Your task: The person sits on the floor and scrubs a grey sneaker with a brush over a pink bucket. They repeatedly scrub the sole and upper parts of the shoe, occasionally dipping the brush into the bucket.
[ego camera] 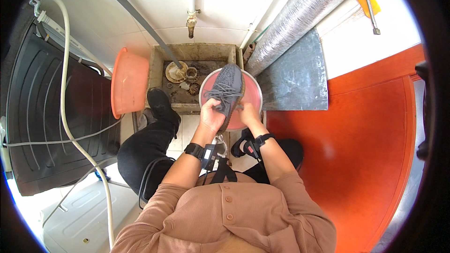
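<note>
A dark grey knit sneaker point(228, 81) with grey laces is tilted over a pink basin point(251, 88) with a white rim. My left hand point(211, 116) grips it by the opening near the heel, thumb on the upper. The toe points away from me, and part of the brownish sole shows along the right side. My right hand point(250, 115) is over the basin, close beside the sole. Its fingertips are partly hidden, so whether they hold something small is unclear. The inside of the shoe is mostly covered by my left hand.
Behind the basin is a stained concrete sink point(193, 48) with a drain hose point(151, 28), below a wall tap point(191, 24). An orange tub point(132, 82) leans at left beside a black appliance panel point(63, 112). A foil duct point(302, 10), metal sheet point(295, 80) and red door point(351, 154) stand right.
</note>
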The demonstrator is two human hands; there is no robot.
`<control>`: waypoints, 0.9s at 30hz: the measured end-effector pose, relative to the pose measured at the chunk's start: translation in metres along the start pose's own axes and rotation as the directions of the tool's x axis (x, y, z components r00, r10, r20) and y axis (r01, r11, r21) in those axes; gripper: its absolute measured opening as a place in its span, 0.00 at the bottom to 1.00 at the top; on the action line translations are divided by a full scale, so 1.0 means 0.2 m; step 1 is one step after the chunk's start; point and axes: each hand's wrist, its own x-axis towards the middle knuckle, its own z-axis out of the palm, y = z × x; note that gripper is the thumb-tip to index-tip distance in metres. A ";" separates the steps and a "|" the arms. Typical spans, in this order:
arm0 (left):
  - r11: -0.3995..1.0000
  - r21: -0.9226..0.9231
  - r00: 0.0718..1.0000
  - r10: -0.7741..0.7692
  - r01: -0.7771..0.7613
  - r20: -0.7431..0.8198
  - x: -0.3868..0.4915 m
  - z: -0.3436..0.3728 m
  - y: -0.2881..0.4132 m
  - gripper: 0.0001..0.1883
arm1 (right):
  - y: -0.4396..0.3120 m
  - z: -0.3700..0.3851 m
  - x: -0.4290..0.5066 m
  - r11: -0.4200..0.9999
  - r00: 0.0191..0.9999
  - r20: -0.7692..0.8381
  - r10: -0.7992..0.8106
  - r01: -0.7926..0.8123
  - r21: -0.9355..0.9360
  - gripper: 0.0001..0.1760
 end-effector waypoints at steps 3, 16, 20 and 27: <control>0.999 -0.037 0.999 0.006 -0.004 0.033 0.00 0.00 0.01 0.25 | 0.00 -0.16 -0.15 0.954 0.974 -0.223 -0.039 0.103 0.283 0.23; 0.999 -0.016 0.995 0.034 -0.033 0.098 -0.02 0.08 0.00 0.27 | -0.20 -0.35 -0.56 0.823 0.811 -0.557 -0.182 0.435 0.365 0.16; 1.000 0.003 0.995 -0.015 0.015 0.104 -0.01 0.04 -0.02 0.23 | -0.35 -0.36 -0.49 0.858 0.813 -0.340 -0.473 0.513 0.033 0.17; 0.997 0.080 0.994 0.007 -0.016 0.110 -0.02 0.07 -0.03 0.28 | -0.45 -0.44 -0.38 0.876 0.742 -0.506 -0.439 0.479 -0.056 0.17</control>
